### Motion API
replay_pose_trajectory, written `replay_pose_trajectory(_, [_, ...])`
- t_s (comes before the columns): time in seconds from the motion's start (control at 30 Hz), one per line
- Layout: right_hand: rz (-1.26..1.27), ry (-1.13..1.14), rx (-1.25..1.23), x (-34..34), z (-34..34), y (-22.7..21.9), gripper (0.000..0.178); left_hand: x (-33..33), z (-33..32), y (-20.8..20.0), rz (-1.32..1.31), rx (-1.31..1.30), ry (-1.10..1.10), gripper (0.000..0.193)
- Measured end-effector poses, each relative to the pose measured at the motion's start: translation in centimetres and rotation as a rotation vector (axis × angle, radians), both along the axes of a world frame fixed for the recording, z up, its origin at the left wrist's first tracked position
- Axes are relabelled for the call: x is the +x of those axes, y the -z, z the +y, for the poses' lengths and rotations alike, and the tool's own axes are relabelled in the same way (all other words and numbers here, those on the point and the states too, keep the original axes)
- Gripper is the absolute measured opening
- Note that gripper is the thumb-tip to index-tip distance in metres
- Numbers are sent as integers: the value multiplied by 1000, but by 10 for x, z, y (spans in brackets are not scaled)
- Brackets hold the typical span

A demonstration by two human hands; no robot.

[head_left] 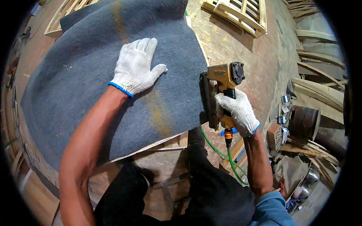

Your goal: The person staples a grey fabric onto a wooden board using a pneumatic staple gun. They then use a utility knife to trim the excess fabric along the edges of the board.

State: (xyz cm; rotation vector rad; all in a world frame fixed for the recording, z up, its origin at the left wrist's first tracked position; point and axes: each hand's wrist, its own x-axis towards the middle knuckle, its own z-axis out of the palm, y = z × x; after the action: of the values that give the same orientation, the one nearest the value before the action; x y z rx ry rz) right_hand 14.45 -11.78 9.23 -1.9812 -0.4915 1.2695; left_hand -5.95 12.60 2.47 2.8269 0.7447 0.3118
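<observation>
A dark grey felt sheet (86, 71) with a yellowish stripe covers a wooden frame (173, 143), whose pale edge shows along the near side. My left hand (136, 67), in a white knit glove with a blue cuff, lies flat on the felt with its fingers stretched out and thumb apart. My right hand (239, 112), gloved alike, is wrapped round the handle of a yellow and black pneumatic stapler (221, 75). The stapler's long black side sits against the right edge of the felt-covered frame. From its handle's lower end runs a green air hose (235, 171).
Slatted wooden frames lie on the floor at the far right (241, 15) and far left. Along the right stand curved wooden pieces (320, 58), a rusty drum (304, 122), small boxes (277, 135) and scrap. My legs are close to the frame's near edge, the hose beside them.
</observation>
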Motion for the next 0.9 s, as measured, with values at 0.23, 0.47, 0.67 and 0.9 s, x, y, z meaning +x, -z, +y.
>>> replay_pose_trajectory(0.23, [-70, -154, -67, 7, 27, -12, 34, -3, 8, 10, -26, 12, 2, 81])
replay_pose_trajectory(0.47, [-99, -298, 4, 2, 84, -16, 35, -6, 7, 17, -85, 15, -15, 79])
replay_pose_trajectory(0.67, [-222, -409, 35, 3, 112, -4, 35, -7, 6, 15, -88, -1, -31, 74])
replay_pose_trajectory(0.9, [-263, -415, -161, -10, 69, -2, 35, -10, 7, 21, -155, 28, -19, 64])
